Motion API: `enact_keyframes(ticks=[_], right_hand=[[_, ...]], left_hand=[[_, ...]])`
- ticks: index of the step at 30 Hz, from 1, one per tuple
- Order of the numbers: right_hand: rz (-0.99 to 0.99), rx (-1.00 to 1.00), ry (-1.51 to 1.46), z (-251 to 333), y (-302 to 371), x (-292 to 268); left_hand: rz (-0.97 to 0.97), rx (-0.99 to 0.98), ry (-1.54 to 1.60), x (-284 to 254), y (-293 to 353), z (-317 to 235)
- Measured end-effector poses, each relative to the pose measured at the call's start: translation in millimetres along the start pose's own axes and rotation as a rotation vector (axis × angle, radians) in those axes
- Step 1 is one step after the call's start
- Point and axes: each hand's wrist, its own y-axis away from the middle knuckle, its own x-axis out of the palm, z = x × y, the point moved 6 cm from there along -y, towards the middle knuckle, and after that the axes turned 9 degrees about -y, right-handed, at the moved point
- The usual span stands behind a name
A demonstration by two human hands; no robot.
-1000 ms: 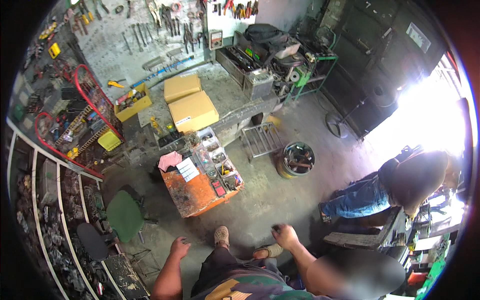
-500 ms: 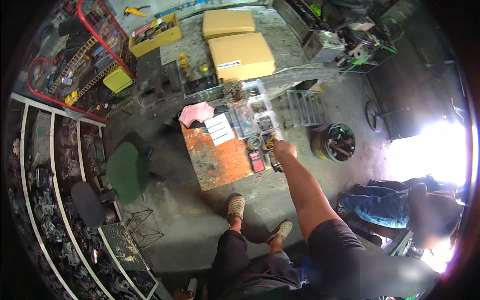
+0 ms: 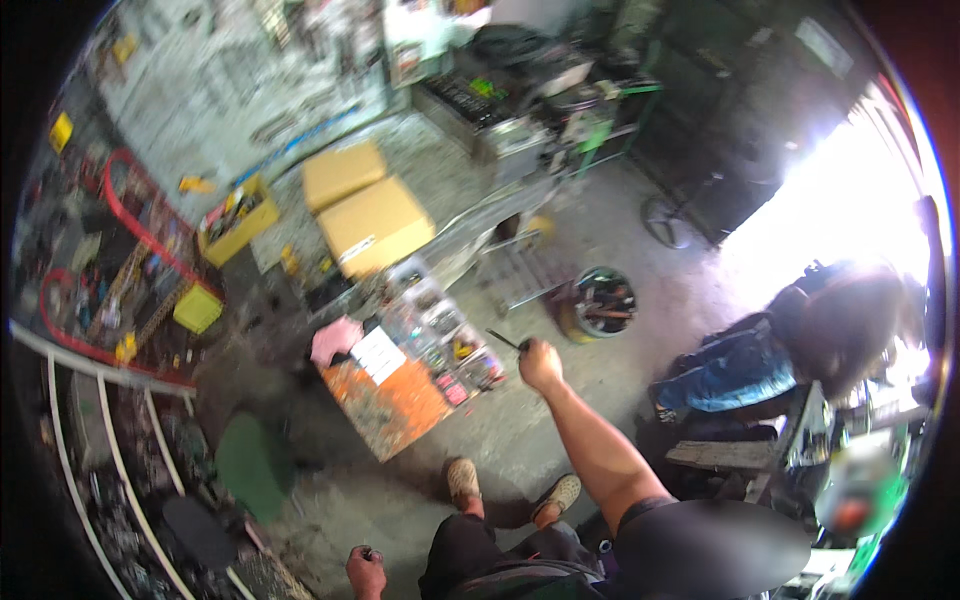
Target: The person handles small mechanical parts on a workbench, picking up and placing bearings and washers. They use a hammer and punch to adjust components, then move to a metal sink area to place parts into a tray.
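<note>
The thin dark tool (image 3: 504, 340) juts from my right hand (image 3: 541, 365), which is closed around it, just right of the orange bench (image 3: 408, 402) and its parts bins (image 3: 441, 322). My left hand (image 3: 367, 574) is curled; whether it grips anything, I cannot tell.

This beat-up orange bench (image 3: 392, 412) has a pink cloth (image 3: 337, 341), white sheet (image 3: 378, 355), plastic bins (image 3: 441, 322) and some red thing (image 3: 453, 389) on it.

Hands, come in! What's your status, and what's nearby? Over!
Right hand gripping thin dark tool. Left hand low, grip unclear. Orange-topped table left of tool.
</note>
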Motion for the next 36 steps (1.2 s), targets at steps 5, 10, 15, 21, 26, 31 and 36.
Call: enact_keyframes(ticks=[5, 10, 15, 21, 26, 31, 36], right_hand=[[0.043, 0.561, -1.324, -78, 186, -119], [-0.050, 0.486, -0.888, -144, 376, -250], [-0.643, 0.523, -0.953, -210, 533, -308], [-1.251, 0.604, -1.323, -270, 662, -337], [-1.686, 0.481, -1.280, -282, 737, -381], [-1.854, 0.606, -1.113, -301, 764, -406], [-2.002, 0.774, -0.934, -335, 767, -416]], left_hand=[[0.063, 0.361, -0.027, -54, -18, -208], [0.502, 0.765, 0.173, 7, 37, -393], [0.989, 1.083, 0.195, 79, 253, -543], [1.533, 1.174, -0.037, 168, 551, -591], [1.782, 1.163, -0.380, 211, 719, -568], [1.964, 1.068, -0.566, 250, 791, -562], [2.038, 1.062, -0.769, 294, 830, -579]])
